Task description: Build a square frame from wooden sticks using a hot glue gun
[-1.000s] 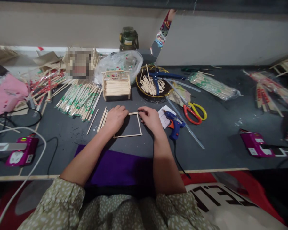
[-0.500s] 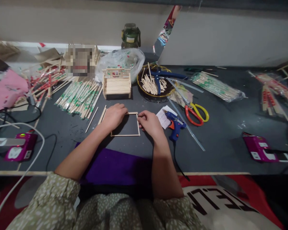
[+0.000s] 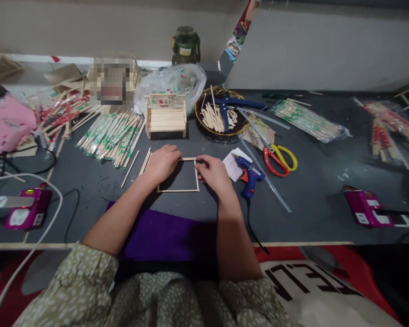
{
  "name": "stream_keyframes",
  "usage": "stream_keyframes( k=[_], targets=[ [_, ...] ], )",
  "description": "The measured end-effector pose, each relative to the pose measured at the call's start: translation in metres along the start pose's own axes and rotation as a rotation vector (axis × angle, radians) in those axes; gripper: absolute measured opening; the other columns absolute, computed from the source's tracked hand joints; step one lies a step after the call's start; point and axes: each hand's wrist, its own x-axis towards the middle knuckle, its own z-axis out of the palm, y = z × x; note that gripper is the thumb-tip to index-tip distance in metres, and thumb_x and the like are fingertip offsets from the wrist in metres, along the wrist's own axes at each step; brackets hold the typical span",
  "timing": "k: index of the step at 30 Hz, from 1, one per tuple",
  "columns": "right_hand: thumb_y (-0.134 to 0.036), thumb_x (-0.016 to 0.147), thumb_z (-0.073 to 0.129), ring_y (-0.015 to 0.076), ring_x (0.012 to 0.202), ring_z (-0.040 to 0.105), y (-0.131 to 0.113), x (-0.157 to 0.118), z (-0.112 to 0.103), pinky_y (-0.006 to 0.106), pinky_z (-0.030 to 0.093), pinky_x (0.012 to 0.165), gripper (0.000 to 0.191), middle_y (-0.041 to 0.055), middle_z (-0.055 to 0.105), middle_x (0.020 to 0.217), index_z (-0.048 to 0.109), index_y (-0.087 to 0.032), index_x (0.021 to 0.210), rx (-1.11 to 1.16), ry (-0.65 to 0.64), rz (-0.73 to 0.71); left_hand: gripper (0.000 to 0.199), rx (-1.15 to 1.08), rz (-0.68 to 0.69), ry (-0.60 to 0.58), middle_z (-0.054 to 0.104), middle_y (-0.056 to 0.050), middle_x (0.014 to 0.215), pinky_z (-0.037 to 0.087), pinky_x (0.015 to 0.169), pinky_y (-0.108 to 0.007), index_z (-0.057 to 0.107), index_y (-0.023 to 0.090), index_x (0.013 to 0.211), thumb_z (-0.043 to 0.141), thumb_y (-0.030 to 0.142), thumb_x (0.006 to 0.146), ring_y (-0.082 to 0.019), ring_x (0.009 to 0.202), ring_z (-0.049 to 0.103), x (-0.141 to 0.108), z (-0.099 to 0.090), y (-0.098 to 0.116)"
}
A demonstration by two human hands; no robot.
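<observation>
The yellow-rimmed basket (image 3: 207,129), beyond the right hand (image 3: 213,173), holds a heap of short sticks (image 3: 211,119), with a blue hand tool (image 3: 224,109) lying across it and its handle sticking out over the right rim. Left of it, a clear plastic bag (image 3: 194,77) bulges behind a small stick-built bench (image 3: 166,120); what is inside the bag is hard to make out. A green lidded jar (image 3: 186,47) stands at the far wall. A clear packet (image 3: 310,119) of wrapped sticks lies far right.

Green-marked wrapped sticks (image 3: 111,136) spread left of the bench. Nearer, loose sticks (image 3: 145,160) lie beside the left hand (image 3: 163,164). To the right are a paper (image 3: 232,165), a blue glue gun (image 3: 249,175) partly over it, clear rods (image 3: 276,196) and red-and-yellow scissors (image 3: 276,159). A purple cloth (image 3: 163,236) is at the near edge.

The rectangular stick frame (image 3: 178,190) lies flat on the counter (image 3: 310,190) between the hands, its long axis running left to right. The right hand's fingers are narrow, pinching its far right corner. The left hand's fingers are bunched at its far side; their grip is hidden, so I cannot tell whether they hold it.
</observation>
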Motion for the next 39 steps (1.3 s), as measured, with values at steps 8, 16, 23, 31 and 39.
stream_keyframes(
  k=[8, 16, 23, 31, 39],
  targets=[
    [-0.020, 0.086, 0.053, 0.0131, 0.056, 0.063, 0.002, 0.002, 0.000, 0.023, 0.051, 0.050, 0.035, 0.0020, 0.066, 0.073, 0.068, -0.013, 0.117, 0.048, -0.008, 0.048, 0.021, 0.008, 0.005, -0.016, 0.066, -0.008, 0.094, 0.042, 0.073, -0.032, 0.069, 0.017, 0.092, 0.048, 0.020, 0.096, -0.023, 0.093, 0.057, -0.001, -0.001, 0.001],
    [-0.023, 0.094, 0.049, 0.0208, 0.091, 0.066, -0.014, -0.008, 0.009, 0.029, 0.047, 0.077, 0.033, 0.0072, 0.072, 0.099, 0.072, -0.024, 0.117, -0.506, 0.142, -0.321, 0.018, 0.047, 0.035, 0.009, 0.066, -0.007, 0.093, 0.041, 0.071, -0.031, 0.067, 0.016, 0.090, 0.050, 0.020, 0.096, -0.022, 0.092, 0.058, 0.000, 0.007, -0.003],
    [-0.027, 0.097, 0.048, 0.0205, 0.084, 0.065, -0.018, -0.010, 0.014, 0.028, 0.040, 0.067, 0.035, 0.0054, 0.070, 0.094, 0.069, -0.031, 0.124, -0.774, 0.071, -0.314, 0.018, 0.032, 0.017, -0.013, 0.066, -0.007, 0.096, 0.042, 0.073, -0.032, 0.067, 0.017, 0.092, 0.050, 0.020, 0.096, -0.023, 0.095, 0.059, -0.001, 0.002, -0.001],
    [-0.028, 0.098, 0.047, 0.0200, 0.085, 0.064, -0.018, -0.010, 0.015, 0.028, 0.039, 0.067, 0.035, 0.0058, 0.070, 0.096, 0.068, -0.031, 0.126, -0.808, 0.046, -0.310, 0.019, -0.005, 0.027, -0.004, 0.067, -0.008, 0.097, 0.043, 0.075, -0.032, 0.067, 0.015, 0.093, 0.049, 0.019, 0.096, -0.024, 0.096, 0.059, 0.000, 0.005, 0.000],
    [-0.028, 0.098, 0.046, 0.0202, 0.087, 0.065, -0.018, -0.010, 0.015, 0.028, 0.040, 0.070, 0.035, 0.0063, 0.071, 0.098, 0.068, -0.029, 0.125, -0.772, 0.035, -0.287, 0.015, -0.325, -0.007, 0.130, 0.069, -0.006, 0.093, 0.045, 0.081, -0.029, 0.071, 0.016, 0.095, 0.059, 0.013, 0.088, -0.019, 0.090, 0.061, -0.014, -0.017, -0.048]
  ],
)
